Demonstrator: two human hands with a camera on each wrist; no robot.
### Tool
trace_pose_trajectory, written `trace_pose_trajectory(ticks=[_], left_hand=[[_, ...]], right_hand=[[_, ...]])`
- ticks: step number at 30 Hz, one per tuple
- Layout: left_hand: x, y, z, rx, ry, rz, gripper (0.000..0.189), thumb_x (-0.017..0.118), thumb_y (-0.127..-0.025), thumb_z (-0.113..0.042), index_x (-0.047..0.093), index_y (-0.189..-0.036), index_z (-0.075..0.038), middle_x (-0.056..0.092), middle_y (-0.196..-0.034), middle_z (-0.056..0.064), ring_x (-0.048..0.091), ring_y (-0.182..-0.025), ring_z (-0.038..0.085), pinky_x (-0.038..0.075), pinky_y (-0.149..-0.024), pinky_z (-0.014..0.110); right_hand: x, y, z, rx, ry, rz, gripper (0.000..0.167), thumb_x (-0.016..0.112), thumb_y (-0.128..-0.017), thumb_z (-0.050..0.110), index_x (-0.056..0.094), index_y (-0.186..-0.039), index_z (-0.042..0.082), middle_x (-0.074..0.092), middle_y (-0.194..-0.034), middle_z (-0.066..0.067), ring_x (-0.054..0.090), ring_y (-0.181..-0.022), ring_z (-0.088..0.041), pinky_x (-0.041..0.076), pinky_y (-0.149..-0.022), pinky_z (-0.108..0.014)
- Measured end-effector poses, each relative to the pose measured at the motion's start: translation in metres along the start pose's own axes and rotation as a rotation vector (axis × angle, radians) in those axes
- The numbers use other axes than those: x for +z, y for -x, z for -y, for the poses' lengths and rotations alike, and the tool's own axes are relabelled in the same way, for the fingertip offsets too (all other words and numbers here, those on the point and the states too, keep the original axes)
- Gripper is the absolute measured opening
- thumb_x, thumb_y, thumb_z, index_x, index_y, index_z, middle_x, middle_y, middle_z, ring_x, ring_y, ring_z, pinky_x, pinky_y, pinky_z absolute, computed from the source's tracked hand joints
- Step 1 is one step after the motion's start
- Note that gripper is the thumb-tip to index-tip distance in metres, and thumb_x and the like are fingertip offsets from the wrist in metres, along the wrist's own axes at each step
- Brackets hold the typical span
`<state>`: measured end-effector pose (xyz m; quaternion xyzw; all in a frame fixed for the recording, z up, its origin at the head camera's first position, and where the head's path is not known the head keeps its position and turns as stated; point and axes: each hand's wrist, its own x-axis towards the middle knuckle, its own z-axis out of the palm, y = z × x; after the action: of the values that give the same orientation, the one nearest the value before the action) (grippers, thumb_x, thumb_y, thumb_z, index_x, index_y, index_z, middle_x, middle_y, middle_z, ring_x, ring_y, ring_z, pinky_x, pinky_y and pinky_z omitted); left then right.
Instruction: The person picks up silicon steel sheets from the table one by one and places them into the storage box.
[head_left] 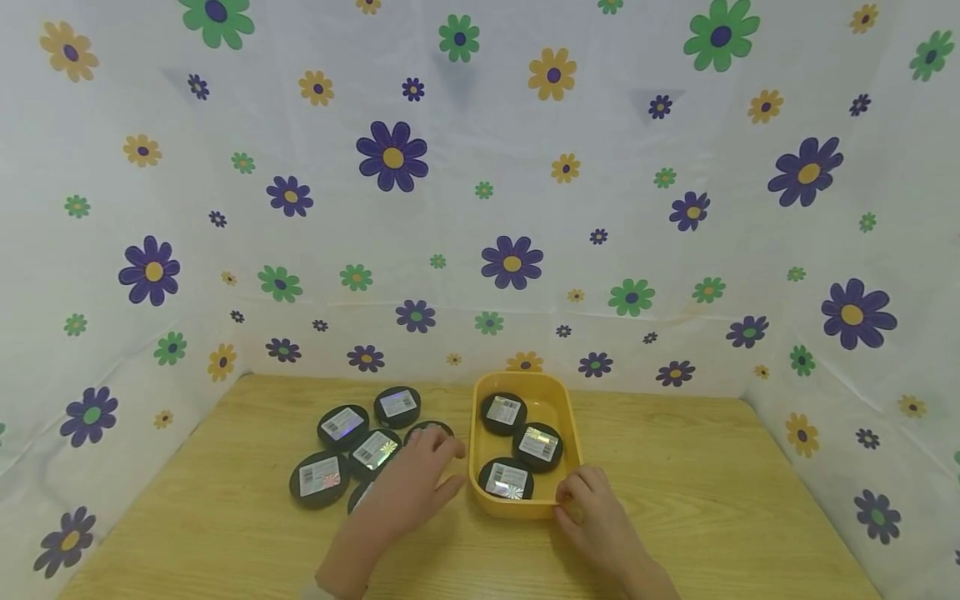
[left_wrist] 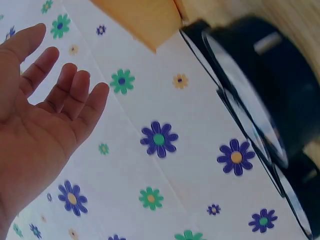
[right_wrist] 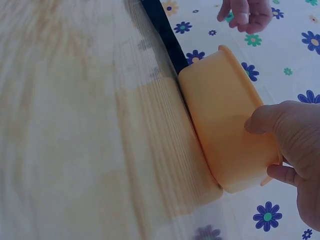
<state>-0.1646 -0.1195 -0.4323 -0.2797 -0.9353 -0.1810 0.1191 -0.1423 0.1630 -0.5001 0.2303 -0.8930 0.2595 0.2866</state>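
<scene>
A yellow plastic tub (head_left: pixel 575 433) stands on the table, with three round black flat containers (head_left: pixel 537 447) in it, labels upward. My right hand (head_left: pixel 596 517) grips the tub's near right corner; in the right wrist view the thumb (right_wrist: pixel 262 120) lies against its outer wall. Several more black containers (head_left: pixel 319 479) with white labels sit on the table left of the tub. My left hand (head_left: pixel 408 487) is over the nearer ones and partly hides them. Its palm and loosely bent fingers hold nothing in the left wrist view, where container sides (left_wrist: pixel 265 75) show at right.
The wood-grain table (head_left: pixel 697 500) extends to both sides of the tub. White cloth with printed flowers (head_left: pixel 450 217) encloses the table at the back and both sides.
</scene>
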Motion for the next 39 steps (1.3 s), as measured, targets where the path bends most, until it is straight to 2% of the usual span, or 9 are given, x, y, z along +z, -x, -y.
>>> trace_pose_trajectory(ticks=[4,7,11,14,23,31,39], left_hand=[[-0.01,0.006,0.015,-0.11,0.008,0.082,0.039,0.074,-0.089,-0.027,0.056,-0.121,-0.016,0.049,-0.111,0.003,0.048,-0.101,0.022,0.05,-0.08,0.04],[-0.015,0.011,0.024,-0.186,-0.007,0.163,0.052,0.078,-0.083,-0.026,0.052,-0.126,-0.015,0.049,-0.116,0.011,0.048,-0.104,0.031,0.05,-0.08,0.046],[-0.021,0.019,0.031,-0.301,-0.004,0.256,0.065,0.082,-0.077,-0.026,0.048,-0.131,-0.013,0.048,-0.123,0.02,0.047,-0.111,0.04,0.048,-0.082,0.058],[-0.023,0.023,0.033,-0.353,0.006,0.298,0.071,0.084,-0.074,-0.027,0.047,-0.132,-0.012,0.047,-0.122,0.023,0.045,-0.114,0.045,0.048,-0.08,0.063],[-0.022,0.026,0.035,-0.424,0.036,0.344,0.074,0.088,-0.065,-0.018,0.045,-0.125,-0.011,0.047,-0.113,0.025,0.045,-0.108,0.046,0.051,-0.076,0.06],[-0.015,0.027,0.042,-0.445,0.039,0.342,0.075,0.087,-0.063,-0.013,0.044,-0.124,-0.01,0.045,-0.108,0.022,0.045,-0.103,0.044,0.05,-0.073,0.059],[-0.012,0.027,0.043,-0.458,0.033,0.34,0.075,0.089,-0.063,-0.016,0.045,-0.124,-0.009,0.044,-0.108,0.023,0.045,-0.105,0.046,0.051,-0.072,0.06]], right_hand=[[-0.001,0.0,0.001,0.025,-0.004,0.019,0.041,0.087,-0.066,-0.002,0.056,-0.081,0.019,0.046,-0.09,0.011,0.046,-0.091,-0.007,0.051,-0.081,-0.032],[-0.001,0.0,0.001,0.013,-0.001,0.008,0.041,0.087,-0.065,-0.002,0.056,-0.081,0.019,0.045,-0.09,0.011,0.046,-0.091,-0.008,0.051,-0.081,-0.032],[-0.001,0.0,0.001,0.01,0.003,0.006,0.04,0.087,-0.065,-0.001,0.056,-0.08,0.019,0.045,-0.09,0.012,0.046,-0.091,-0.007,0.051,-0.081,-0.031],[0.0,0.0,0.0,0.004,0.002,0.004,0.04,0.087,-0.064,-0.001,0.056,-0.08,0.019,0.045,-0.09,0.012,0.046,-0.09,-0.007,0.051,-0.08,-0.031],[0.0,-0.001,0.0,-0.035,0.008,-0.024,0.041,0.088,-0.062,-0.002,0.056,-0.079,0.018,0.046,-0.088,0.01,0.045,-0.089,-0.007,0.049,-0.077,-0.028],[-0.003,-0.001,0.003,0.032,-0.001,0.022,0.039,0.086,-0.067,-0.001,0.056,-0.081,0.02,0.046,-0.091,0.012,0.046,-0.091,-0.008,0.051,-0.081,-0.032],[-0.001,0.0,0.003,0.032,0.008,0.008,0.038,0.086,-0.066,0.0,0.056,-0.08,0.019,0.047,-0.091,0.011,0.047,-0.093,-0.008,0.051,-0.081,-0.032]])
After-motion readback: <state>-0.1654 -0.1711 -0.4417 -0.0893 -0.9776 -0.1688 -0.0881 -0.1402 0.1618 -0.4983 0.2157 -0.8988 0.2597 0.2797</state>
